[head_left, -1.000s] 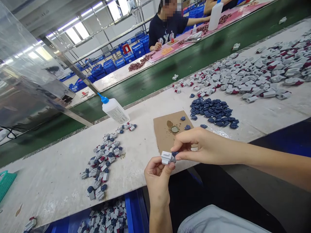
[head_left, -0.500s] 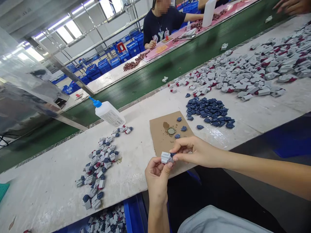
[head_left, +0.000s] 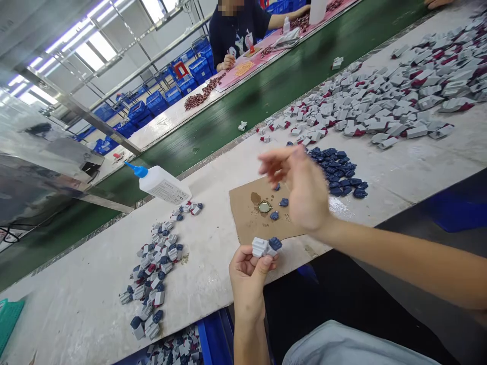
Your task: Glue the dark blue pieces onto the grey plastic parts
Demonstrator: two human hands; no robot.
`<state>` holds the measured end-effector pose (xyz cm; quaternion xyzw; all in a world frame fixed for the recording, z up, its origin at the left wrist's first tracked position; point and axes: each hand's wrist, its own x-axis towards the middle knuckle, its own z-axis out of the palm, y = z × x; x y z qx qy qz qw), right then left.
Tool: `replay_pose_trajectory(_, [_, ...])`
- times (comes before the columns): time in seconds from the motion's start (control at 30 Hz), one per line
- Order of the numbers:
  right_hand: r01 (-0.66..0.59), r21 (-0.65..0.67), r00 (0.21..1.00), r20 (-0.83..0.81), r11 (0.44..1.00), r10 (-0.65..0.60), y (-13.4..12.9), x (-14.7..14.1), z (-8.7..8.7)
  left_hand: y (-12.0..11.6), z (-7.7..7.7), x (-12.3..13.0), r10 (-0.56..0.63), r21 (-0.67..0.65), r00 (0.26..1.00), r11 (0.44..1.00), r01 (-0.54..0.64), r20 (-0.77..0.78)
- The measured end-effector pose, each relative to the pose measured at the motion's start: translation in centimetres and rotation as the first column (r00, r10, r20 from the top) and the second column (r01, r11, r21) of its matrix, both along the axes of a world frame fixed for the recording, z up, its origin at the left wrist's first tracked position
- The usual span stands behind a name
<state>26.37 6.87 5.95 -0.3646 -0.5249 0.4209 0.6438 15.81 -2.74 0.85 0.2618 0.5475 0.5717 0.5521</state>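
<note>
Between the thumb and fingers of my left hand (head_left: 249, 276) is a white piece (head_left: 261, 247) with a dark blue part (head_left: 275, 243) on its right end. My right hand (head_left: 304, 190), blurred, is raised over the right side of a brown cardboard sheet (head_left: 243, 223), its fingers apart and nothing seen in them. On the cardboard lie a small round metal cup (head_left: 265, 206) and several blue parts (head_left: 274, 215). Partly behind my right hand is a pile of blue parts (head_left: 338, 170).
White and red pieces (head_left: 403, 101) cover the table's back right. A glue bottle (head_left: 165, 185) leans left, above a row of joined pieces (head_left: 155, 268). Beyond the green conveyor (head_left: 213, 137) sits a person (head_left: 239, 30). A blue bin (head_left: 205, 339) is below the table edge.
My right hand has let go of the blue part and moved up and right, fingers spread. My left hand still holds the white piece. The view has shifted slightly.
</note>
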Motion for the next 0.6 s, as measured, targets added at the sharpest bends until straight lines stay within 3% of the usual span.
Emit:
replay_pose_trajectory(0.13, [-0.193,-0.073,0.977,0.081,0.979,0.198,-1.1,-1.8,-2.4,-0.4,-0.3,-0.2,-0.129,-0.052,0.986,0.991,0.124,-0.106])
replay_pose_trajectory(0.2, [-0.111,-0.070,0.990,0.084,0.991,0.117,-0.6,-0.9,-3.0,-0.6,-0.4,-1.9,-0.172,-0.105,0.945,0.983,0.148,-0.277])
replay_pose_trajectory(0.23, [-0.042,-0.047,0.992,0.120,0.998,0.047,0.0,0.1,-3.2,-0.6,-0.6,-3.2,-0.143,-0.117,0.897,0.988,0.103,-0.417])
replay_pose_trajectory(0.27, [0.025,-0.012,0.980,0.199,1.000,-0.022,0.6,1.4,-3.3,-0.6,-0.7,-4.6,-0.081,-0.103,0.809,0.994,0.025,-0.582])
replay_pose_trajectory(0.33, [0.132,0.093,0.866,0.473,0.987,-0.161,2.0,4.6,-3.5,-0.6,-1.2,-7.7,0.060,-0.002,0.490,0.992,-0.124,-0.870])
replay_pose_trajectory(0.4, [0.164,0.208,0.602,0.753,0.964,-0.265,2.9,8.0,-4.0,-0.6,-2.0,-10.5,0.114,0.095,0.119,0.984,-0.152,-0.986])
replay_pose_trajectory(0.47, [0.177,0.293,0.366,0.866,0.940,-0.339,3.1,11.0,-4.9,-0.5,-2.7,-12.4,0.163,0.188,-0.169,0.972,-0.139,-0.972])
replay_pose_trajectory(0.53, [0.197,0.324,0.269,0.890,0.925,-0.369,2.6,13.1,-6.0,-0.2,-2.9,-13.1,0.261,0.324,-0.363,0.938,-0.124,-0.894])
replay_pose_trajectory(0.6, [0.156,0.313,0.237,0.909,0.937,-0.343,1.8,14.0,-7.0,0.8,-2.2,-12.7,0.355,0.424,-0.451,0.904,-0.057,-0.819])
